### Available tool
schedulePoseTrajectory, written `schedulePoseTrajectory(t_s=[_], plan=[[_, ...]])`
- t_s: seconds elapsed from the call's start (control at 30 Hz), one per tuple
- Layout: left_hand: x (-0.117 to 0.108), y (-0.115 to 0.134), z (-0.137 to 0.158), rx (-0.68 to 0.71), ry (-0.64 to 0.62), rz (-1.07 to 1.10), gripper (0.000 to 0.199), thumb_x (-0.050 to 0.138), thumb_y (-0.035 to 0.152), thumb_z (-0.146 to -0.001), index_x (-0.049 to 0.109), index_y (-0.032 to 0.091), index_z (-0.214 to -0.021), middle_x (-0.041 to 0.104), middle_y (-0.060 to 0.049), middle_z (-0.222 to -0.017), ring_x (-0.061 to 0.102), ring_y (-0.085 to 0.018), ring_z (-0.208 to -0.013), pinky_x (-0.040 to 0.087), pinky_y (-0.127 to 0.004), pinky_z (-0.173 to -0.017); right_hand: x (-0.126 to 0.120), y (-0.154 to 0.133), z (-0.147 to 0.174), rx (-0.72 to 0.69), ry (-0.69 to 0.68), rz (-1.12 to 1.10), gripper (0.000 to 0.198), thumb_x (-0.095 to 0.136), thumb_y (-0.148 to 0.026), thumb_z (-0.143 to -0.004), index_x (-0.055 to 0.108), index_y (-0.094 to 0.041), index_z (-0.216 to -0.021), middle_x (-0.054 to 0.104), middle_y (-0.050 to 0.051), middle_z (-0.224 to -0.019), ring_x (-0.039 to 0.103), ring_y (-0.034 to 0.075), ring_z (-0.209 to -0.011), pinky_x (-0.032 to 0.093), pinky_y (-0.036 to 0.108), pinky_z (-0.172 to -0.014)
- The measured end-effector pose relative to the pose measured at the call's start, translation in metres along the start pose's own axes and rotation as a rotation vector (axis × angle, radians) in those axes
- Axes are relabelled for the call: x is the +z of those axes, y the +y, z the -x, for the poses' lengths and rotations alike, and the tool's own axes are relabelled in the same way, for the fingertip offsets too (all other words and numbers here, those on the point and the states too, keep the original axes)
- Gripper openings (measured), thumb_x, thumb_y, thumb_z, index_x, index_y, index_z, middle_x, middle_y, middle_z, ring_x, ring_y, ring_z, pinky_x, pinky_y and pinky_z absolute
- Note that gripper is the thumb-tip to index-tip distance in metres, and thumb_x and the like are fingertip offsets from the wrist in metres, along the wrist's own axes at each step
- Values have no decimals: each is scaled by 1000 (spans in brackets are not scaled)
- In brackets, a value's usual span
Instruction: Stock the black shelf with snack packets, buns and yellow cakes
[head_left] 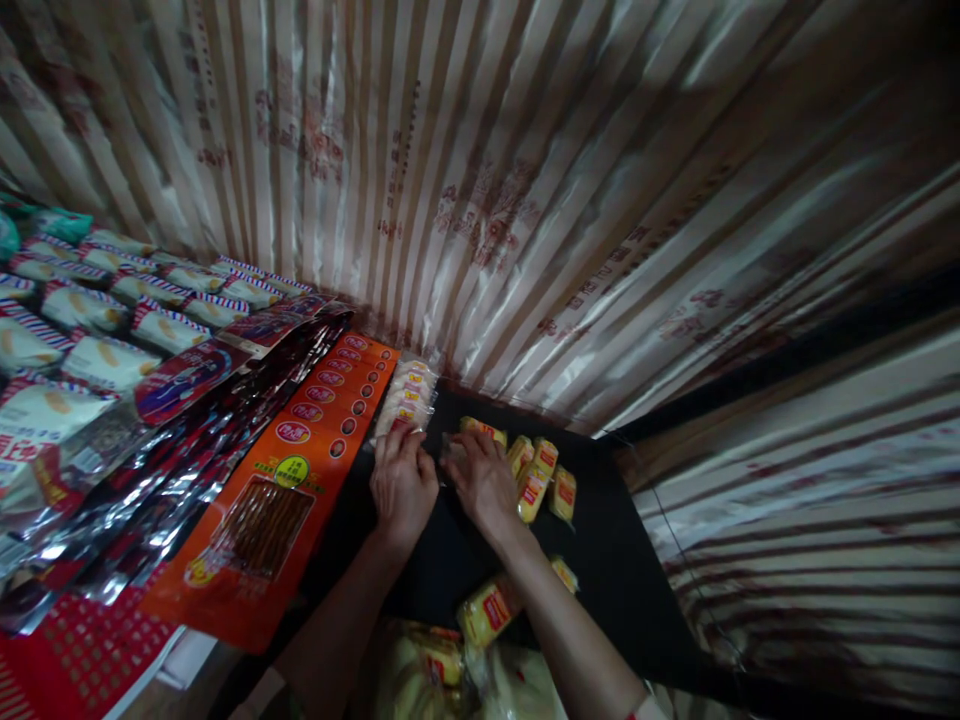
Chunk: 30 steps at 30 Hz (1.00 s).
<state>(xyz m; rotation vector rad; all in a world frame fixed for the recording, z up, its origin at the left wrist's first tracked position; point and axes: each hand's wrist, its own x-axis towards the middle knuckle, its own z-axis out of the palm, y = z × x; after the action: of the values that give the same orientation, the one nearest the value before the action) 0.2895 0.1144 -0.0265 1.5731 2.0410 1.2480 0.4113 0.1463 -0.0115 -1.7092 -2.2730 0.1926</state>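
My left hand (pixel 403 482) is at the near end of a row of white wrapped snacks (pixel 409 392), with its fingers closed on the nearest packet. My right hand (pixel 481 478) is just to the right, its fingers curled inward over a bit of clear wrapper; what they hold is mostly hidden. Just beyond its knuckles lies a yellow wrapped snack (pixel 486 430). Several more yellow packets (pixel 533 490) are scattered to the right on the black surface (pixel 600 560). Another yellow packet (pixel 487 610) lies by my right forearm.
Left of my hands lie orange snack packs (pixel 300 440) in an overlapping row, then dark shiny packs (pixel 225 460). White packets with striped edges (pixel 161 325) stand in rows farther left. A red basket (pixel 75 650) is at lower left. Pleated printed sheeting (pixel 480 200) closes off the back and right.
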Motion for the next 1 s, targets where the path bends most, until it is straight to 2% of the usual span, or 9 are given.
schedulePoseTrajectory(t_s=[0.17, 0.4, 0.5, 0.6, 0.67, 0.77, 0.83, 0.9, 1.0], plan=[[4, 5, 8, 30, -146, 88, 29, 41, 8, -81, 64, 19, -95, 66, -5, -105, 57, -17, -104, 43, -28, -95, -14, 18, 20, -75, -137, 64, 38, 60, -25, -79, 58, -21, -117, 55, 11, -122, 45, 28, -116, 39, 42, -96], [-5, 4, 20, -2, -331, -104, 25, 42, 15, -84, 64, 19, -95, 66, -6, -101, 60, -18, -94, 45, -27, -82, -12, 9, 34, -107, -191, 40, 48, 62, -37, -79, 54, -20, -122, 53, 15, -123, 47, 30, -113, 38, 46, -96], [-10, 1, 26, 7, -341, -152, 25, 41, 17, -85, 64, 20, -94, 65, -6, -100, 61, -19, -92, 46, -27, -79, -9, 6, 42, -122, -216, 46, 61, 69, -32, -72, 49, -20, -128, 49, 16, -131, 44, 32, -118, 38, 46, -96], [-14, -3, 33, -14, -323, -110, 25, 40, 18, -86, 64, 20, -92, 65, -6, -97, 62, -18, -86, 46, -27, -78, -10, 0, 48, -113, -250, 32, 59, 62, -19, -73, 47, -17, -130, 48, 16, -132, 48, 29, -116, 40, 41, -96], [-16, -5, 38, -11, -256, -28, 26, 40, 16, -85, 63, 19, -95, 64, -6, -102, 62, -17, -91, 46, -26, -82, -14, -4, 51, -104, -252, -30, 54, 56, -17, -75, 48, -14, -129, 53, 16, -127, 53, 26, -112, 42, 38, -94], [-16, -5, 44, -15, -99, 95, 31, 40, 13, -84, 58, 17, -109, 60, -9, -115, 57, -18, -105, 44, -28, -90, -23, -9, 55, -21, -210, -210, 43, 49, -22, -80, 54, -15, -122, 61, 12, -116, 59, 23, -103, 45, 36, -91], [-14, -2, 49, -43, -46, 183, 36, 41, 15, -84, 52, 16, -118, 57, -10, -119, 59, -18, -102, 45, -30, -90, -30, -10, 60, 71, -179, -356, 36, 45, -28, -83, 59, -17, -115, 65, 9, -110, 60, 23, -101, 46, 38, -91], [-11, 3, 53, -69, -67, 295, 40, 44, 18, -84, 47, 16, -124, 57, -11, -120, 61, -17, -96, 47, -30, -87, -38, -9, 65, 190, -169, -559, 33, 43, -35, -85, 62, -19, -107, 68, 6, -103, 62, 22, -96, 49, 38, -87], [-7, 13, 63, -145, -137, 480, 38, 48, 21, -83, 49, 15, -120, 59, -12, -118, 60, -17, -96, 49, -29, -83, -48, -9, 73, 458, -112, -943, 29, 47, -39, -84, 62, -18, -96, 69, 6, -89, 65, 19, -80, 55, 34, -73]])
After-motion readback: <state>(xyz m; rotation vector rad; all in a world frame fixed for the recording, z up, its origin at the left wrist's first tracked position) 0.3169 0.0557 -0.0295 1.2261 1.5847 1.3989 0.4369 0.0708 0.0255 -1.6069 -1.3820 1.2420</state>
